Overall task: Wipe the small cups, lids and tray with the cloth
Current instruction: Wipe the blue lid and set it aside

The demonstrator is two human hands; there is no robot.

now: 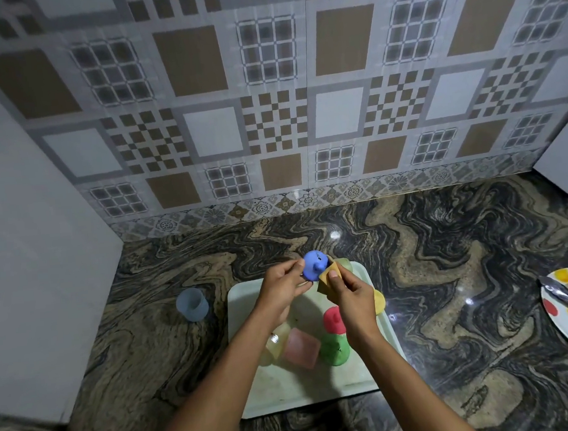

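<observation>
One lid, the blue lid, is being wiped right now, held up over the far edge of the tray. The left hand is pinching its rim with curled fingers. The right hand is gripping the folded cloth and pressing it against the lid's right side, thumb on top.

The lid is round, so it has no real long axis. It is being held tilted, with the knob side facing up toward the person.

Progress looks early. The blue cup is standing upright on the worktop, just off the tray's far-left corner, probably already done. Sitting on the tray and likely waiting: the red lid and green cup mid-tray, the pink cup lying on its side beside them, a clear cup to its left, partly hidden, and a yellow lid at the right edge. The tray itself is also waiting, since it is loaded.

A spotted plate is sitting at the worktop's right edge.
</observation>
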